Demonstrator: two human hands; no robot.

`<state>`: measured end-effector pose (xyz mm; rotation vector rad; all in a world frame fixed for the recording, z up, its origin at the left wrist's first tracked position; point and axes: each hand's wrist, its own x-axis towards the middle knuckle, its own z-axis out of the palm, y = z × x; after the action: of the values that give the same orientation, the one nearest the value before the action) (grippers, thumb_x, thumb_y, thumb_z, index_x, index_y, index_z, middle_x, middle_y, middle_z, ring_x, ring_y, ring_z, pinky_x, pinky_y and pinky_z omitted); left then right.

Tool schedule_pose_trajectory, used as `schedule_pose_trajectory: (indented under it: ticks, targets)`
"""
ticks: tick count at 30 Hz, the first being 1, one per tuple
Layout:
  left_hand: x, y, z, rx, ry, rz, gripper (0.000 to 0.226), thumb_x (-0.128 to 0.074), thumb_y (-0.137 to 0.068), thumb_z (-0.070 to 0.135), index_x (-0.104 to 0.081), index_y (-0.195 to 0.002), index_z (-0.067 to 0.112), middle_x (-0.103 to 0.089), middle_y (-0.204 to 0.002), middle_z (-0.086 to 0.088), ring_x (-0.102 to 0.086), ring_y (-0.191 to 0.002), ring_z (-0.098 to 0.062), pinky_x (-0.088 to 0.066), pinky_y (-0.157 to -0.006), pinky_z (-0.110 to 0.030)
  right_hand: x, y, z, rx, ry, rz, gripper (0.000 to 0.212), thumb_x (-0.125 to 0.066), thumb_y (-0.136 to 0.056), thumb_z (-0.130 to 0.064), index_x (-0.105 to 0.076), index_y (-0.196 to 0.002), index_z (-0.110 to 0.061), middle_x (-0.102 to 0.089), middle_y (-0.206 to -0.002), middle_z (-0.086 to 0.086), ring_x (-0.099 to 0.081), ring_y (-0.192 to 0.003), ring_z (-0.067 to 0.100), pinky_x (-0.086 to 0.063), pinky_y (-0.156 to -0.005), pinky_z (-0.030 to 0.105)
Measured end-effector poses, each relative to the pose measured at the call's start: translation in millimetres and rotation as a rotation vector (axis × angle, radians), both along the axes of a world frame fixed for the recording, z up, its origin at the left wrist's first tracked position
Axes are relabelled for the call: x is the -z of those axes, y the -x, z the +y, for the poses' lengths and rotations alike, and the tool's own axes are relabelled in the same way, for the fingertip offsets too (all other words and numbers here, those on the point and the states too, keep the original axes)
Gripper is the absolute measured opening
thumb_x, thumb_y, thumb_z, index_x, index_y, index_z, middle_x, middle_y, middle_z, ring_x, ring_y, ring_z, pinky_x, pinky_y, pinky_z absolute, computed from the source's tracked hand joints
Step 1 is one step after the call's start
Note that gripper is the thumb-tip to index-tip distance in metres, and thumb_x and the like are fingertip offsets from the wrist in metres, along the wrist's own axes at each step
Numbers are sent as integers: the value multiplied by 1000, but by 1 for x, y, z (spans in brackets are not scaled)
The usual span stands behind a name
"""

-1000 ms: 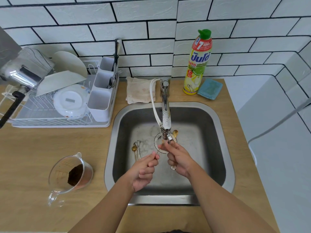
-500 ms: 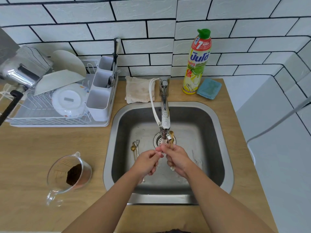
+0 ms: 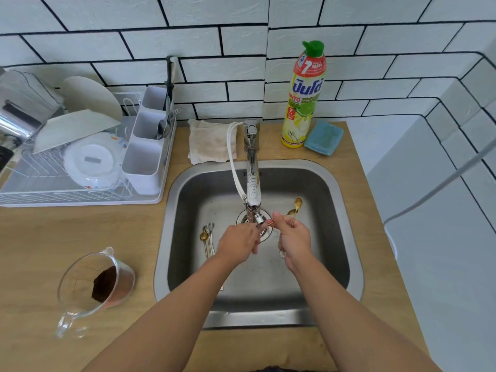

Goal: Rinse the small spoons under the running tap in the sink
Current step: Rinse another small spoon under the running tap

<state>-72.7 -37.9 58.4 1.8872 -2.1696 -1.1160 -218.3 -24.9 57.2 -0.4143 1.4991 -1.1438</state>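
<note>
Since 0.5 s ago: right hand [image 3: 294,238] shifts toward 3 o'clock, fingers pinching 2 gold spoons [image 3: 295,208]. Left hand [image 3: 237,244] below tap [image 3: 253,194], fingers curled; contents unclear. Spare spoons [image 3: 207,238] at sink [image 3: 346,237] floor, 9 o'clock.

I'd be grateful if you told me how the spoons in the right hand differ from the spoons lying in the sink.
The held spoons are pinched in the right hand, bowls raised above the basin; the loose spoons lie flat on the sink floor, left of the drain. The held ones look gold; the loose ones mix silver and gold. Both groups are small and slim-handled.
</note>
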Motion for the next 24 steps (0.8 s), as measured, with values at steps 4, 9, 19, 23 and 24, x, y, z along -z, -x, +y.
schedule_pose_trajectory:
  ticks: [4,9,19,23,24]
  targets:
    - [-4,-5,14,-326,-380,669,20,-43,-106,26,-60,-102,16,-76,-97,1,-78,-79,-20,-46,-58,-20,0,4,-1,21,-4,-1,22,-73,-94,-23,-70,-75,-12,-79,-97,15,-49,-34,-3,-37,-39,9]
    - [-4,0,19,-541,-203,574,40,-59,-99,40,-66,-73,11,-62,-50,-4,-61,-43,-21,-43,-49,-23,0,-8,0,-4,-15,-31,26,-76,-91,-24,-65,-70,-14,-74,-76,8,-48,-34,-2,-36,-37,8]
    - [3,2,19,-716,-433,746,39,-58,-99,41,-63,-79,9,-49,-46,1,-50,-37,-15,-39,-40,-21,3,1,1,-128,-47,-128,18,-73,-94,-28,-72,-88,-11,-77,-71,-5,-25,-36,7,-24,-35,21]
    - [-1,1,21,-427,-136,362,46,-54,-96,55,-59,-70,17,-55,-56,6,-50,-48,-12,-37,-46,-22,-1,-1,1,-108,-14,-53,23,-75,-92,-29,-74,-73,-15,-78,-74,3,-28,-35,6,-27,-35,20]
    - [0,1,23,-257,-41,266,39,-52,-99,48,-62,-80,16,-58,-67,6,-53,-59,-11,-37,-54,-25,-2,-1,0,-57,-9,-49,25,-76,-91,-26,-71,-72,-12,-79,-80,8,-33,-33,3,-31,-34,17]
